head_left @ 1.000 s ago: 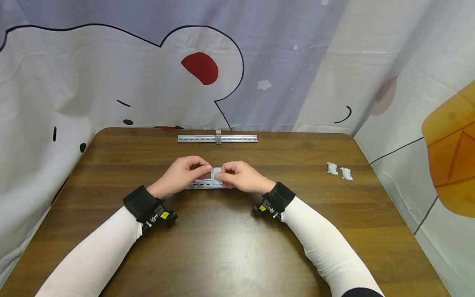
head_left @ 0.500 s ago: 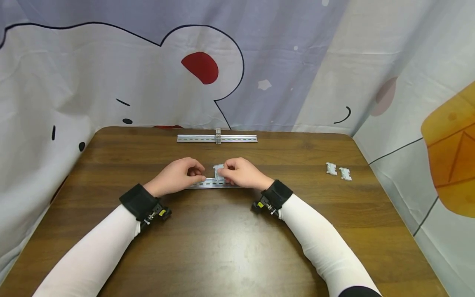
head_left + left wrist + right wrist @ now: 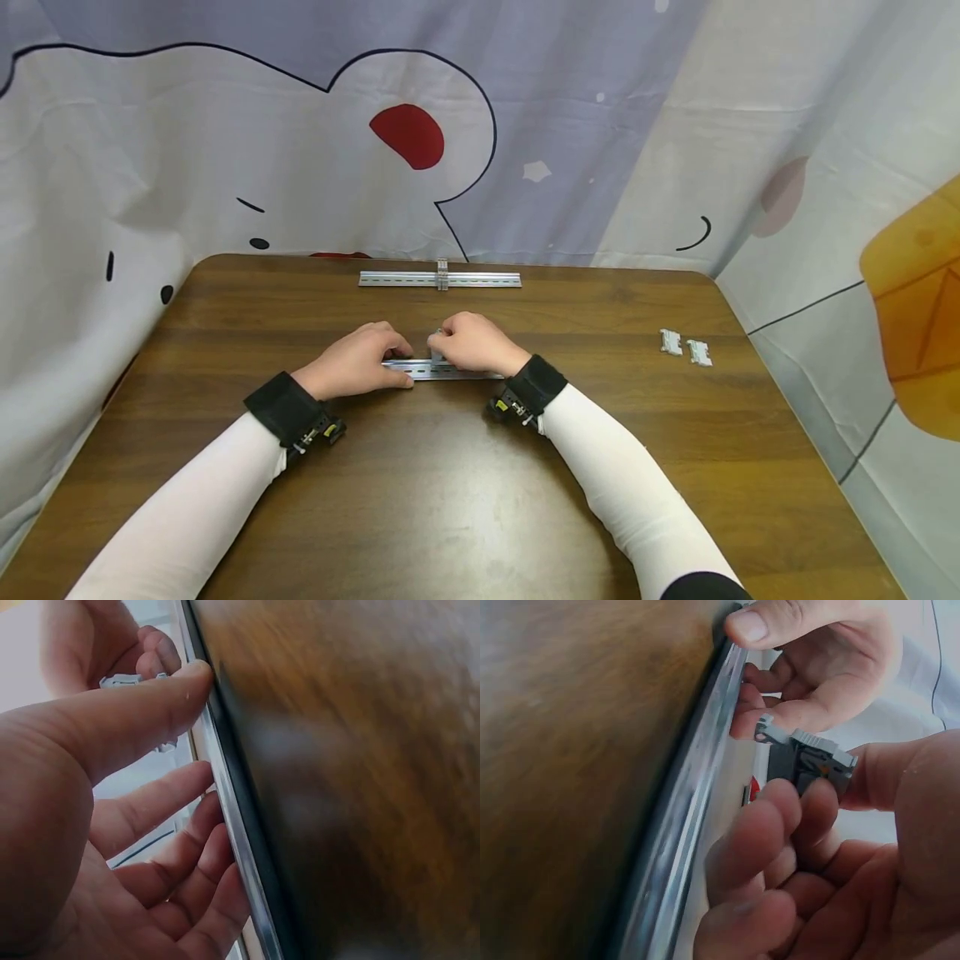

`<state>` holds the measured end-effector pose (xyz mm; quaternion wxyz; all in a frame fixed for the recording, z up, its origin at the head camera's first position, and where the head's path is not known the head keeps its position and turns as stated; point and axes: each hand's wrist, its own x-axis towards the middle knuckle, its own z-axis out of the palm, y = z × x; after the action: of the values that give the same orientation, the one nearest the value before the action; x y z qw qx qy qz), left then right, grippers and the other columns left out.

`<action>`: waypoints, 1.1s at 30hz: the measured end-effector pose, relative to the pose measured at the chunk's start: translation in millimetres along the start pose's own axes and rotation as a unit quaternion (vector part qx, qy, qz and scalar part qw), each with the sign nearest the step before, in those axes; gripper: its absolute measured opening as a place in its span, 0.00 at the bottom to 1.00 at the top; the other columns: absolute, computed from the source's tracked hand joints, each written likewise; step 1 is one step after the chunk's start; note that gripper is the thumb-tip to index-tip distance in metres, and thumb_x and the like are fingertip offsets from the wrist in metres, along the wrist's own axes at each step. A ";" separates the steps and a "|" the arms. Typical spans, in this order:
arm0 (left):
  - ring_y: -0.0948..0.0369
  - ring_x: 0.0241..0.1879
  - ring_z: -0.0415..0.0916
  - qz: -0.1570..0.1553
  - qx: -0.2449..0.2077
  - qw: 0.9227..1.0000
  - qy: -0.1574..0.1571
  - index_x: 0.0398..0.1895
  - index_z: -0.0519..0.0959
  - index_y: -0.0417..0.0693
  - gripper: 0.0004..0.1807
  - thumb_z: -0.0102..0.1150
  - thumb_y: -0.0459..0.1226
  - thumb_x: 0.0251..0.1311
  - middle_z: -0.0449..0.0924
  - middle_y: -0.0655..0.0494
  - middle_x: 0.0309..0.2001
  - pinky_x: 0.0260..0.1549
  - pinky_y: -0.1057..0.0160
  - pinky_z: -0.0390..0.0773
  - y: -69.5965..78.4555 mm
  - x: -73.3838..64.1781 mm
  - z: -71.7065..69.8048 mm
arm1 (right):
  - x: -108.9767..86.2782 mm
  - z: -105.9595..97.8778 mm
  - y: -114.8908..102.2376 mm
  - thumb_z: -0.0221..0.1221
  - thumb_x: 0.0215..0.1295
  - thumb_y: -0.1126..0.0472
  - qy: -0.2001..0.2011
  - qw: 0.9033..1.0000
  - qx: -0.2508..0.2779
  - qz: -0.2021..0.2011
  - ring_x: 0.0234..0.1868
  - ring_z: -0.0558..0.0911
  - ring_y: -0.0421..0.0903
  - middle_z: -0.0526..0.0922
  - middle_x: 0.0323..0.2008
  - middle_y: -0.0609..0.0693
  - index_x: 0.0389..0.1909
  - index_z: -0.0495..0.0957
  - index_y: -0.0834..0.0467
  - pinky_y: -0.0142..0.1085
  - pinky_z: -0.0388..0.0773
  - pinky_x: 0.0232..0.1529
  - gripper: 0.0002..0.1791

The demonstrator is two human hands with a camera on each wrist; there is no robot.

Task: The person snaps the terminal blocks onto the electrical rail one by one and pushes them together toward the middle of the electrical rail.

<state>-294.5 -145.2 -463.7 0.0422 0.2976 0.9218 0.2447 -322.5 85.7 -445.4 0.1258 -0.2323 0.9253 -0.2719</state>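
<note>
On the brown wooden table (image 3: pixel 465 500), the left hand (image 3: pixel 360 363) pinches the stiff, slotted silver metal rail (image 3: pixel 442 369). The right hand (image 3: pixel 472 343) grips a small grey plastic clip-on block (image 3: pixel 810 759), likely light and rigid, best held by its flat sides.

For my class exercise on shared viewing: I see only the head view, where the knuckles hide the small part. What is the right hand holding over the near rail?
Observer: The right hand pinches a small grey clip between thumb and fingers, above the near metal rail.
Operator: Is the clip seated on that rail?
Observer: Not visibly; the right wrist view shows it raised beside the rail.
Operator: And the left hand?
Observer: The left hand grips the rail, thumb pressed on its table-side edge, fingers curled against the other side.
</note>
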 end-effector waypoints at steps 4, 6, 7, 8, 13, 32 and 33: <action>0.59 0.42 0.71 0.001 0.003 1.000 -0.001 0.44 0.84 0.54 0.19 0.74 0.49 0.51 0.77 0.59 0.41 0.41 0.58 0.71 2.3 -0.2 -0.7 | 5.3 2.6 -5.7 0.48 0.69 0.47 -0.003 1.000 -0.028 0.014 0.13 0.69 0.43 0.68 0.11 0.43 0.12 0.67 0.50 0.35 0.63 0.20 0.24; 0.59 0.41 0.72 -0.001 0.005 1.000 -0.001 0.43 0.84 0.54 0.18 0.73 0.49 0.51 0.77 0.59 0.41 0.40 0.58 0.71 3.0 -0.4 -0.5 | 7.6 4.7 -7.3 0.48 0.69 0.46 0.000 0.999 -0.047 0.017 0.13 0.66 0.42 0.66 0.10 0.41 0.12 0.66 0.49 0.35 0.62 0.20 0.25; 0.59 0.41 0.71 -0.002 0.006 1.000 -0.001 0.43 0.84 0.54 0.18 0.73 0.49 0.52 0.77 0.59 0.41 0.40 0.58 0.71 3.1 -0.5 -0.3 | 8.5 5.7 -8.0 0.47 0.70 0.46 0.001 0.998 -0.056 0.019 0.13 0.65 0.41 0.65 0.10 0.41 0.12 0.66 0.49 0.35 0.62 0.21 0.25; 0.59 0.40 0.71 -0.003 0.009 1.000 -0.001 0.43 0.84 0.54 0.17 0.73 0.49 0.52 0.77 0.59 0.41 0.40 0.58 0.71 2.7 -0.5 0.3 | 8.9 6.5 -9.0 0.47 0.70 0.45 0.003 0.998 -0.065 0.023 0.13 0.65 0.41 0.64 0.11 0.41 0.12 0.66 0.49 0.35 0.62 0.21 0.25; 0.61 0.39 0.71 -0.007 0.019 1.000 0.001 0.42 0.84 0.55 0.17 0.73 0.50 0.52 0.76 0.61 0.40 0.39 0.59 0.71 1.0 0.0 2.8 | 8.3 8.4 -15.5 0.48 0.70 0.44 -0.007 0.994 -0.092 0.050 0.18 0.69 0.43 0.66 0.16 0.43 0.15 0.69 0.49 0.37 0.65 0.23 0.23; 0.60 0.37 0.70 0.002 0.017 1.000 0.004 0.39 0.84 0.54 0.15 0.73 0.49 0.52 0.77 0.58 0.38 0.35 0.60 0.71 3.1 -0.2 0.5 | 4.5 13.9 -23.2 0.48 0.69 0.42 -0.021 0.988 -0.140 0.061 0.23 0.75 0.45 0.75 0.21 0.45 0.16 0.75 0.47 0.40 0.71 0.23 0.23; 0.61 0.36 0.70 0.001 0.017 1.000 0.003 0.39 0.84 0.54 0.15 0.73 0.49 0.52 0.77 0.58 0.38 0.35 0.60 0.71 3.2 -0.5 0.4 | 4.1 14.3 -23.7 0.48 0.69 0.42 -0.021 0.988 -0.144 0.060 0.23 0.75 0.45 0.76 0.21 0.45 0.16 0.76 0.47 0.40 0.71 0.23 0.23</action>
<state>-292.3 -143.1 -462.6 0.0338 0.2985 0.9255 0.2306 -312.3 59.7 -444.3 0.1267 -0.1973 0.9643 -0.1229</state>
